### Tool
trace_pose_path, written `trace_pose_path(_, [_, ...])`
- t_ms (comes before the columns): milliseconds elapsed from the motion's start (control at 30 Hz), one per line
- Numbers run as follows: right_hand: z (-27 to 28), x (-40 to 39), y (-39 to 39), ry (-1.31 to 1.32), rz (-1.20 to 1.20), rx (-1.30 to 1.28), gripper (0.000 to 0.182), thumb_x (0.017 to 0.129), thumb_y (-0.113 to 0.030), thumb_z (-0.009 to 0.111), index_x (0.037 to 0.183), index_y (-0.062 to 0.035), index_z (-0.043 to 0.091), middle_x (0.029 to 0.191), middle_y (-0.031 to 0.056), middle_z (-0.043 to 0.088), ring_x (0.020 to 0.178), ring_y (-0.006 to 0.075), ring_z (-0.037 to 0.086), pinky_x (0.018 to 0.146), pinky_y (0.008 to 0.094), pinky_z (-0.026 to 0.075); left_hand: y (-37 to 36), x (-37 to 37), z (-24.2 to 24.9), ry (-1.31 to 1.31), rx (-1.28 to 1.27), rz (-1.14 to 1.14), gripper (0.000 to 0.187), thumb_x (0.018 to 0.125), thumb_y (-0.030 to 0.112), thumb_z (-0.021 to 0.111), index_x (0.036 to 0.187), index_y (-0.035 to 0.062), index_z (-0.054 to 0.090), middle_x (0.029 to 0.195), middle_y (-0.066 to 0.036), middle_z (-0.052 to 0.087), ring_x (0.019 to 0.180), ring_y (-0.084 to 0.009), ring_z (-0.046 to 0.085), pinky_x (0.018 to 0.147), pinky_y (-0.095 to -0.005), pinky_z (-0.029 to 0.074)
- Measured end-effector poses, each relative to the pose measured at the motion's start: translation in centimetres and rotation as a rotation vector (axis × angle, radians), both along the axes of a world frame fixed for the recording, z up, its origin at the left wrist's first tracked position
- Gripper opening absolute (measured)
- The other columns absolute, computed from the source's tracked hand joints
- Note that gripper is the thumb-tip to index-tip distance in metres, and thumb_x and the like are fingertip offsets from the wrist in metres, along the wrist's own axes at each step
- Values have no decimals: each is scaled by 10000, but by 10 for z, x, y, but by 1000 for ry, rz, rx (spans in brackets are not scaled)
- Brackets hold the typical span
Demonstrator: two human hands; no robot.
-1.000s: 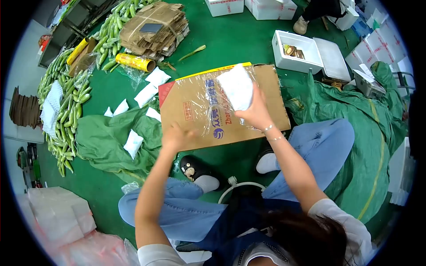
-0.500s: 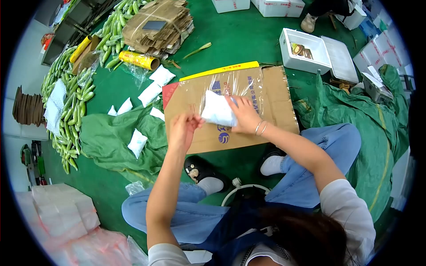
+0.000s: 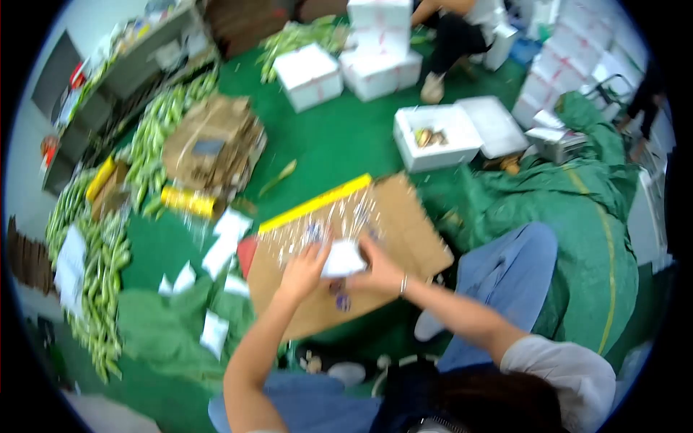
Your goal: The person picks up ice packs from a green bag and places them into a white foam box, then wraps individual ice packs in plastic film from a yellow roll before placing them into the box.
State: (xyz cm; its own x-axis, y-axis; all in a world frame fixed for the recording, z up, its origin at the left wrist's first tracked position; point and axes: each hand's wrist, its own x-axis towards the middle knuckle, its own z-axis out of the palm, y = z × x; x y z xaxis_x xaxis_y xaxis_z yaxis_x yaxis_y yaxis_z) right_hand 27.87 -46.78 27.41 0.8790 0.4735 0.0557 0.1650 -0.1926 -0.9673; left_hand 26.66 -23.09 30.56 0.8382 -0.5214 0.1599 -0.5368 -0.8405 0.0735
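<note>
Between my two hands sits a small white pillow-shaped packet (image 3: 343, 258), over a flat brown cardboard sheet (image 3: 307, 314). Stretched clear film with a yellow edge strip (image 3: 317, 200) covers part of the sheet. My left hand (image 3: 306, 270) is closed at the packet's left side. On the packet's right side my right hand (image 3: 377, 270), with a bracelet at the wrist, grips it. Motion blur hides the fingertips. More white packets (image 3: 214, 333) lie to the left, some on green cloth (image 3: 155, 325).
Green vegetables (image 3: 101, 281) are heaped along the left, near a stack of folded cardboard (image 3: 209, 144) and a yellow roll (image 3: 186, 201). An open foam box (image 3: 437, 155) stands behind, with closed foam boxes (image 3: 309, 76) and another person (image 3: 458, 47) farther back. Green sacking (image 3: 556, 216) lies right.
The view has tilted up, showing more of the background. My left hand has moved from beside the packet onto its left side; the right hand still holds it.
</note>
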Motion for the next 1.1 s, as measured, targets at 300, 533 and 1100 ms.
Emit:
trace_pose_path(300, [47, -6, -64, -437, -448, -384, 174, 816, -110, 604, 954, -76, 705, 791, 123, 678, 709, 270, 652, 631, 347, 510, -19, 1, 58, 187, -42, 19, 860, 658, 588, 731, 1343, 146, 456, 917, -167, 652, 780, -346, 661, 652, -427, 536])
trace_pose_path(533, [91, 42, 18, -384, -198, -590, 128, 782, -121, 635, 845, -58, 727, 731, 157, 675, 706, 285, 666, 650, 398, 528, -59, -18, 99, 523, -105, 172, 610, 890, 551, 530, 1243, 53, 538, 903, -271, 657, 858, -415, 649, 765, -447, 526])
trace_pose_path(1100, [24, -20, -17, -256, 764, -686, 775, 549, -336, 758, 1138, 103, 512, 1146, 290, 575, 1018, 400, 586, 871, 413, 491, -63, -17, 45, 416, -12, 211, 400, 892, 338, 538, 1085, 6, 647, 1027, -241, 646, 983, -391, 607, 856, -446, 472])
